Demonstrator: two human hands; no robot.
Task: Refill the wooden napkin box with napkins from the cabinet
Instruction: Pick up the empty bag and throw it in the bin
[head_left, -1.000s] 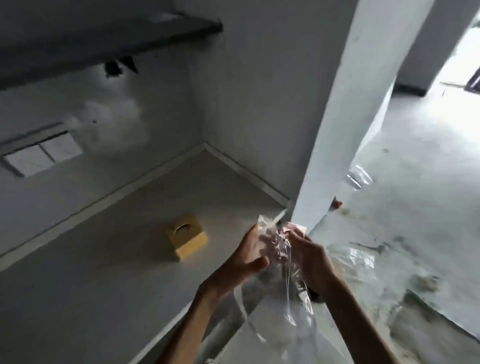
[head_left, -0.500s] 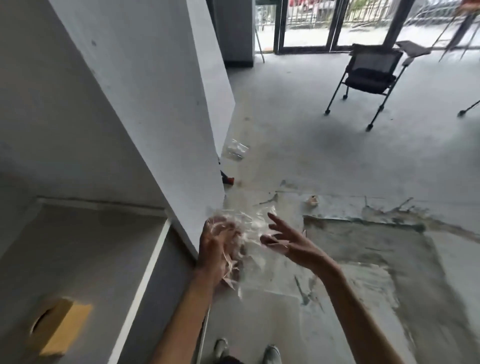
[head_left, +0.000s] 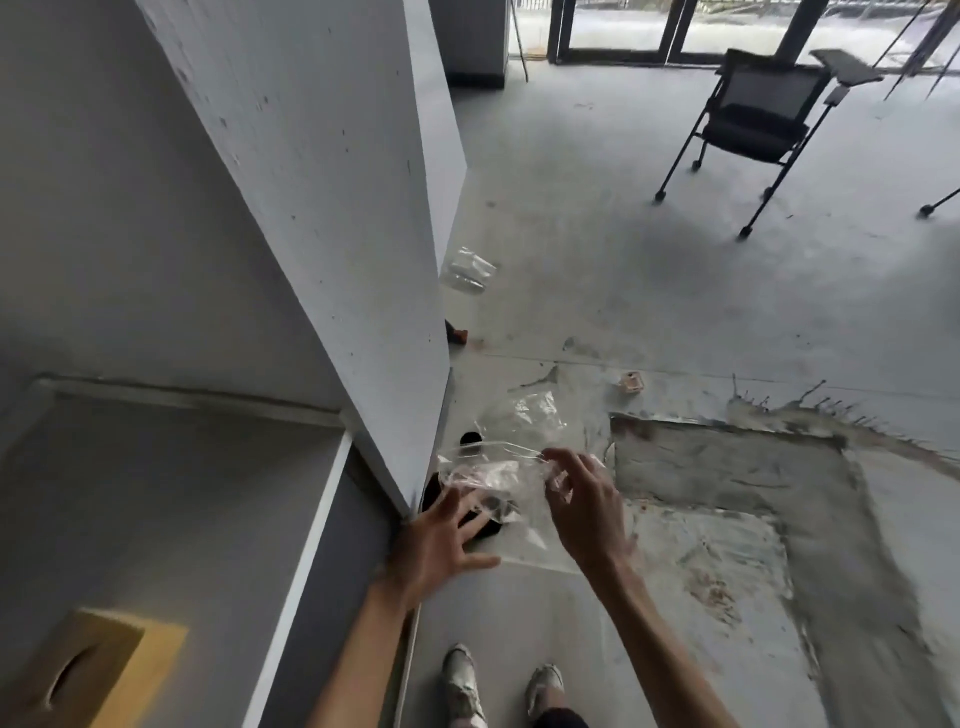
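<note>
Head view: wooden napkin box (head_left: 88, 670) cut off; right hand (head_left: 584, 506) pinches blurred plastic wrapper (head_left: 498, 475).

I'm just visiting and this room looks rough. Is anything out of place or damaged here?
Yes. Clear plastic wrappers lie loose on the floor beside the white partition, with a small carton further right. A rectangular floor patch is stripped to rough, stained concrete. The right hand pinches another crumpled clear wrapper.
</note>
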